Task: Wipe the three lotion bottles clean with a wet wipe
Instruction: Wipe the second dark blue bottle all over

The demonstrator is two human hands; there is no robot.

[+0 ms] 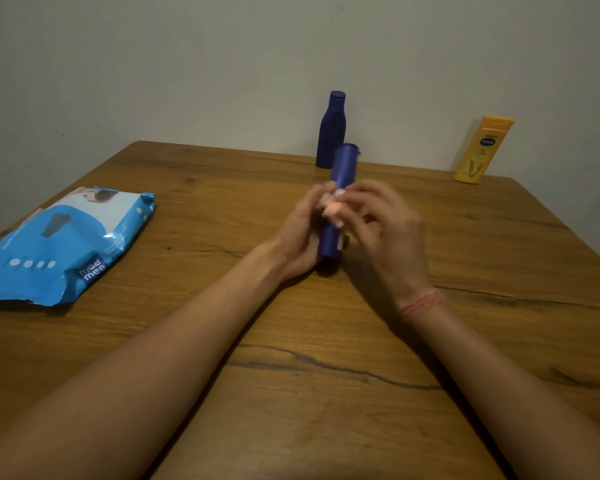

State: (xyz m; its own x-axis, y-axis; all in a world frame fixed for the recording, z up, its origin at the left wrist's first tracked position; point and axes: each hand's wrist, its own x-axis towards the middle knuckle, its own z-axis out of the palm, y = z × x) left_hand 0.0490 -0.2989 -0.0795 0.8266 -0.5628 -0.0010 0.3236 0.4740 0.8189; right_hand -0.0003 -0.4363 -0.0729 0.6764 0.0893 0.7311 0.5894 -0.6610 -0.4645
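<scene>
I have the blue bottle [338,202] in my left hand [300,237], fingers curled round its lower half, with its base down near the middle of the counter [222,393] and its cap tipped away from me toward the far edge. I hold it low so that the upper body stays bare for wiping. My right hand [385,233] pinches the wet wipe [331,206] against the side of the bottle about halfway up, fingers bent over the bunched cloth; bunching it gives me a firm pad to rub with. How much of the wipe wraps behind the bottle I cannot tell.

The other two bottles stand upright along the far edge by the wall, out of my way: the dark blue bottle [330,133] just behind the one I hold, and the yellow bottle [482,150] near the far right corner. I judge those two are waiting their turn, though I cannot tell from here whether either is already clean.

The pack of wipes [63,244] lies flat near the left edge, within reach should I want a fresh sheet.
</scene>
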